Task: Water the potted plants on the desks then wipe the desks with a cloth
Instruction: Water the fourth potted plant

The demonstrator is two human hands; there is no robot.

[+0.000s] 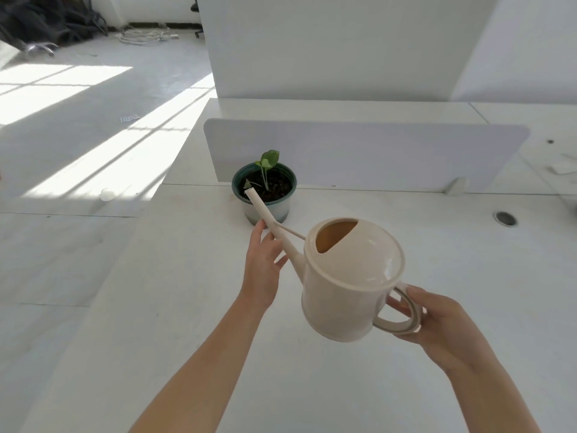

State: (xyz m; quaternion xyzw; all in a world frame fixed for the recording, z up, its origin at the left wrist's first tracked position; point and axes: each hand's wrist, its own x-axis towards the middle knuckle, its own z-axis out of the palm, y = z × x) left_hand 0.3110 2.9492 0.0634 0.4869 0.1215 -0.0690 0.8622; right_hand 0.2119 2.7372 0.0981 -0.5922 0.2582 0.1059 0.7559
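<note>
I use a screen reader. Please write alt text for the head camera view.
A cream watering can is tilted, its spout tip over the rim of a small potted plant on a white desk. The right hand grips the handle; the left hand steadies the spout. A white divider stands behind.

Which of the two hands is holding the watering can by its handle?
The right hand: its fingers curl round the handle of the can. The left hand only touches the spout, near the pot.
</note>
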